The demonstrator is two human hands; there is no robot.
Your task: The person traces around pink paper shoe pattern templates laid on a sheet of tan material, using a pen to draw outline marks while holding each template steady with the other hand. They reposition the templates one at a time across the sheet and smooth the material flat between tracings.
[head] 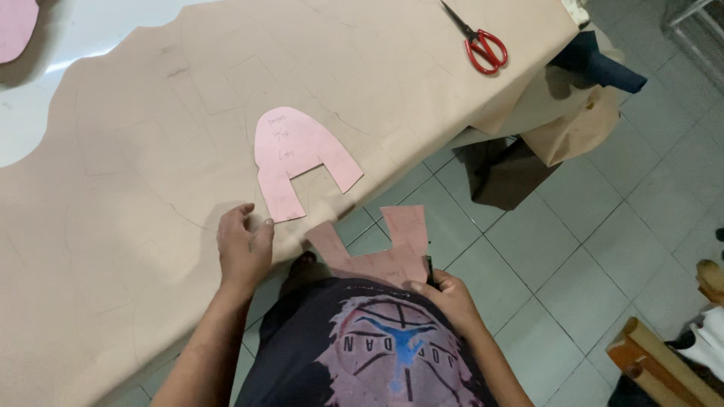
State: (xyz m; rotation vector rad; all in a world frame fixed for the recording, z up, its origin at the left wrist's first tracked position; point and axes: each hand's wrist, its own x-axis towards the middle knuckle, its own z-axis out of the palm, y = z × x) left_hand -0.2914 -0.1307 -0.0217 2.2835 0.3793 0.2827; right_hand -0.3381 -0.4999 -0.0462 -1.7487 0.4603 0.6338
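My left hand (243, 247) rests on the edge of a large tan sheet (151, 151) that covers the table, fingers spread, just below a pink arch-shaped paper pattern (298, 158) with two legs. Off the table edge, against my dark printed shirt, my right hand (446, 294) holds a tan cut-out piece (385, 249) of the same arch shape. A thin dark tool (430, 271) sticks up from the same fist.
Red-handled scissors (483, 47) lie on the sheet at the far right. Tan and dark scraps (573, 128) hang over the table end. Grey tiled floor (603, 226) is at the right, with a wooden object (656, 362) at the lower right. Another pink piece (15, 26) shows top left.
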